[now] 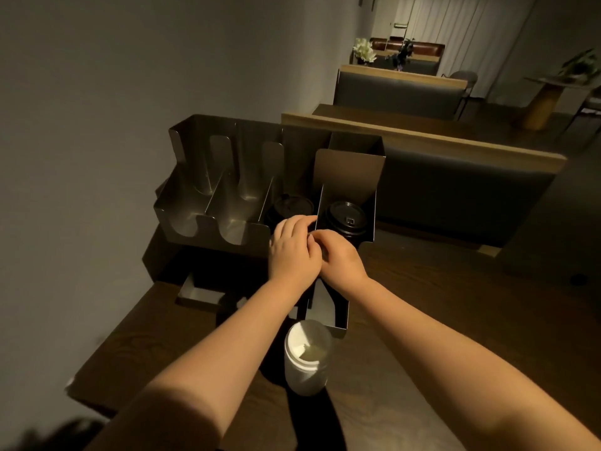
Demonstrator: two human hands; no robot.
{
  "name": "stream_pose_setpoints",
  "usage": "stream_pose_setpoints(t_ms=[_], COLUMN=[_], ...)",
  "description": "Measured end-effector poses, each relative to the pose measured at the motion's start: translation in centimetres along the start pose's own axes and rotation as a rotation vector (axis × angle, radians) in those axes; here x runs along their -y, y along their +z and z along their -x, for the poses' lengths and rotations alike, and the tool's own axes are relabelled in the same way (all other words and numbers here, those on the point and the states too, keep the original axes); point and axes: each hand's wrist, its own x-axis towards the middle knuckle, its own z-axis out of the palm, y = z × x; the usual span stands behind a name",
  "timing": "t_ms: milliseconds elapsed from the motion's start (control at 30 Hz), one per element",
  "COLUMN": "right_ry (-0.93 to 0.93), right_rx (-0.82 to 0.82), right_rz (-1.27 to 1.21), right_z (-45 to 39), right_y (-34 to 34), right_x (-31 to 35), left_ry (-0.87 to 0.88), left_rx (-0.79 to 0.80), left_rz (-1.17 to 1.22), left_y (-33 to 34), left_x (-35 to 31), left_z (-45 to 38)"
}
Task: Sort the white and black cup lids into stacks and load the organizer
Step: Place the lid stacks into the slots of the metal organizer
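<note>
A dark metal organizer with several U-cut slots stands at the far edge of the wooden table. Black lids lie in its right slot. A separate metal holder to the right holds a stack of black lids. My left hand and my right hand meet at the front edge between these two slots, fingers curled; what they hold is hidden. A stack of white lids stands on the table nearer to me, below my hands.
The organizer's two left slots show bare metal. A small metal tray lies under the organizer's front. A grey wall runs along the left. Benches and tables stretch behind the table.
</note>
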Motion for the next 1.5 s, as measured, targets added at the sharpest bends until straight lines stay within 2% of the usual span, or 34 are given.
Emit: stream_pose_setpoints(t_ms=[133,200,300,400,567,633,767,933,1033,1133,1367,1500], right_ry=[0.204,0.328,0.562,0.829,1.135,1.22,1.299,1.298,1.243,1.236,1.216,1.202], right_rx=[0.188,0.28,0.432,0.597,0.759,0.738,0.607,0.526,0.417,0.317,0.353,0.276], right_rz=[-0.045,-0.055,-0.157,-0.335,-0.603,-0.785,-1.007,-1.058,-1.148,-1.117,-1.092,-1.139], right_z=[3.0,4.2,5.9,7.4,11.1,12.3,13.4,13.9,13.9,13.8,13.3,13.2], right_y=[1.4,2.0,2.7,3.0,4.3,4.9,5.7,5.8,6.3,6.8,6.4,7.3], right_x=[-2.1,-2.9,-3.8,-4.5,-5.8,-6.1,-5.9,-5.4,-4.7,-4.0,-2.5,-1.8], left_ry=[0.011,-0.06,-0.337,-0.613,-0.955,-1.063,-1.186,-1.222,-1.228,-1.243,-1.261,-1.219], left_rx=[0.104,0.18,0.318,0.53,0.802,0.867,0.856,0.799,0.751,0.694,0.652,0.676], left_rz=[-0.006,0.032,0.185,0.379,0.474,0.585,0.732,0.845,0.9,0.926,0.869,0.848], left_y=[1.8,2.6,3.4,3.7,3.4,3.5,3.7,4.0,4.0,3.5,2.1,1.7], left_x=[3.0,5.1,7.6,8.2,9.0,9.4,9.0,8.7,8.5,8.3,7.6,7.8], left_z=[3.1,4.5,6.6,7.9,9.6,10.1,10.3,10.5,10.8,10.9,10.6,9.6])
